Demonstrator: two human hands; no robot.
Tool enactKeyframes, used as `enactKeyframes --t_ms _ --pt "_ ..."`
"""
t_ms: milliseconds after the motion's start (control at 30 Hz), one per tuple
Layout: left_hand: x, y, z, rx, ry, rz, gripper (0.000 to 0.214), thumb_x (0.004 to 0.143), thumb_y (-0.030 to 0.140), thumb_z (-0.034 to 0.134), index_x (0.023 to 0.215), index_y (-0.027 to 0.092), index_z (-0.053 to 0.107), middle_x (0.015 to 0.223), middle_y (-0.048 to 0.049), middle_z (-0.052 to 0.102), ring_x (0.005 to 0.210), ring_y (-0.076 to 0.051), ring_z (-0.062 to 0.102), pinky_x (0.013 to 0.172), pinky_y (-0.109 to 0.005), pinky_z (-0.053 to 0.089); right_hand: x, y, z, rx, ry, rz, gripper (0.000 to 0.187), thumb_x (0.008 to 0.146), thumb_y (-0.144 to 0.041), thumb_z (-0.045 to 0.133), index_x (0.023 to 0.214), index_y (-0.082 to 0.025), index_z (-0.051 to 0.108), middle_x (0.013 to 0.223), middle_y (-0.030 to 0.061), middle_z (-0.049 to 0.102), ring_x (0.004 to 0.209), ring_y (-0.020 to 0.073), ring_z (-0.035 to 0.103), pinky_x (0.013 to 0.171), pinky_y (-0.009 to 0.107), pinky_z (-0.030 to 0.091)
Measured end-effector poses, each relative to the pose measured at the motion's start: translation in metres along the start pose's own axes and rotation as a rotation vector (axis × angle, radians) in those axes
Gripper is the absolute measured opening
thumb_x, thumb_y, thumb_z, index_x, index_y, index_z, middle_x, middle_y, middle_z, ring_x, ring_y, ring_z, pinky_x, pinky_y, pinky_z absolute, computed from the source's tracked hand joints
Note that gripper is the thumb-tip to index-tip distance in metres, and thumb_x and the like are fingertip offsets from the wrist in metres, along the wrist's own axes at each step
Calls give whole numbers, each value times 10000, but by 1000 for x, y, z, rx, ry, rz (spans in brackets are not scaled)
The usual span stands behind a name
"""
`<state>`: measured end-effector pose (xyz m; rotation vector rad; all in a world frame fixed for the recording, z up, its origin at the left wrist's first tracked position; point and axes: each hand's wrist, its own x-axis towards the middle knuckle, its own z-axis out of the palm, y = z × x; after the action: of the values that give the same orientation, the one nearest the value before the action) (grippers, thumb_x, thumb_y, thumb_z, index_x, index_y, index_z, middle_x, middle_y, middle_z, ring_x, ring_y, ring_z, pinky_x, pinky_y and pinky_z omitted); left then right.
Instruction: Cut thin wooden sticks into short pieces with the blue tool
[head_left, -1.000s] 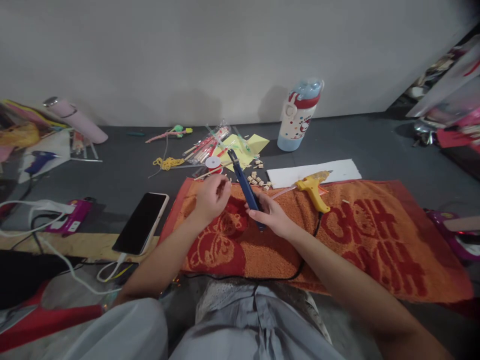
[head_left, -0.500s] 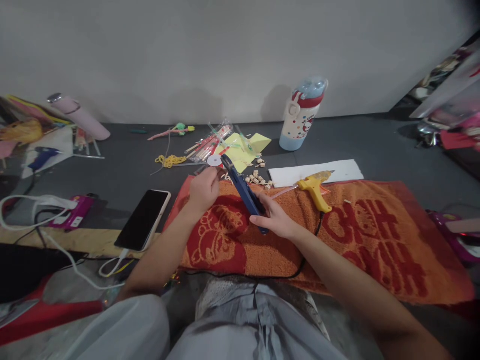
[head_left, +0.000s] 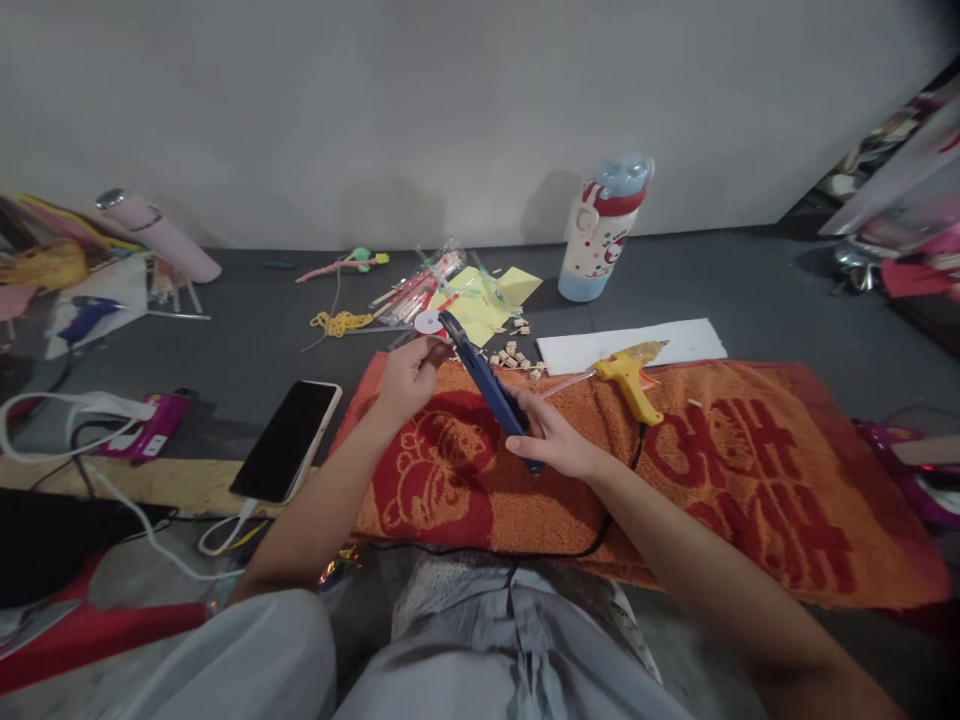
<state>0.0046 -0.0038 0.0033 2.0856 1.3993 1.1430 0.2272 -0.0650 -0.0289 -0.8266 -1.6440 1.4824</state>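
My right hand (head_left: 553, 437) is wrapped round the lower part of a long dark-blue hand tool (head_left: 491, 390). The tool slants up and to the left over the towel, its dark head at the upper end. Beside that head, my left hand (head_left: 412, 375) is closed in a pinch. Whatever lies between its fingertips is too small to make out. Small cut wooden pieces (head_left: 511, 354) lie just behind the tool, at the edge of the orange and red towel (head_left: 570, 500).
A yellow glue gun (head_left: 630, 378) rests on the towel and a white board (head_left: 697, 340). Behind are yellow paper (head_left: 474, 318), bagged sticks (head_left: 420, 290), yellow string (head_left: 341, 322) and a standing bottle (head_left: 602, 235). At left lie a phone (head_left: 287, 440) and a purple power strip (head_left: 154, 425).
The tool's lower end and my right hand have shifted slightly to the right. My left hand stays beside the tool's head with its fingers pinched.
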Motion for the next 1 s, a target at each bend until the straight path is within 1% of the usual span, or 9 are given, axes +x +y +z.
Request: enactKeyframes --t_ms 133,300,400,500,567,633,733,833,1000 --pt "1 -1 2 -23 -9 -18 261 885 334 444 798 162 619 752 -44 672 689 -162 576 650 -262 418 1 2 -1 21 -5 23 691 744 -584 669 1283 -189 492 1217 99 573 1117 275 529 976 409 411" --pt "2 -1 2 7 -13 -22 244 885 329 444 819 166 613 768 -32 662 706 -154 567 669 -253 407 1 1 -1 20 -23 35 706 745 -601 659 1294 -198 474 1212 96 577 1099 271 546 963 415 426" --pt "2 1 -1 41 -12 2 244 887 334 453 800 170 612 746 -26 642 692 -148 553 669 -250 400 1 -2 0 -54 3 29 712 755 -563 671 1312 -176 454 1262 124 559 1151 294 530 999 442 412" --pt "2 0 -2 42 -38 17 307 908 389 441 749 169 584 690 -21 601 647 -137 522 636 -250 384 0 -5 -1 -185 38 41 708 753 -508 690 1312 -146 450 1244 152 566 1138 320 541 987 476 424" --pt "2 -2 -1 -26 -64 2 351 914 447 436 751 167 571 674 -18 583 627 -130 508 613 -246 382 0 -6 -2 -258 44 39 708 749 -487 696 1312 -137 447 1233 161 571 1129 333 550 975 495 434" --pt "2 -4 1 -144 -71 -39 378 896 511 458 818 164 585 680 -14 580 599 -119 493 582 -239 383 -1 -8 -2 -305 39 28 720 747 -480 695 1321 -130 437 1236 167 574 1131 341 555 971 506 440" --pt "5 -5 2 -359 -86 -118 428 824 577 550 930 166 610 699 -9 580 528 -92 447 510 -228 372 0 -10 -3 -343 28 12 730 750 -479 681 1329 -115 427 1255 182 574 1143 350 557 977 514 440" --pt "8 -3 -1 -507 -134 -185 423 741 549 671 913 164 641 701 -11 586 512 -80 445 484 -224 373 0 -11 -2 -370 17 -8 717 756 -479 672 1328 -121 430 1270 181 574 1155 351 557 989 517 437" --pt "10 -7 -10 -650 -165 -241 441 668 507 761 932 163 680 768 -30 643 596 -100 540 522 -214 397 0 -10 -2 -413 -10 -19 772 732 -494 694 1344 -118 412 1310 198 552 1191 363 542 1014 539 419"
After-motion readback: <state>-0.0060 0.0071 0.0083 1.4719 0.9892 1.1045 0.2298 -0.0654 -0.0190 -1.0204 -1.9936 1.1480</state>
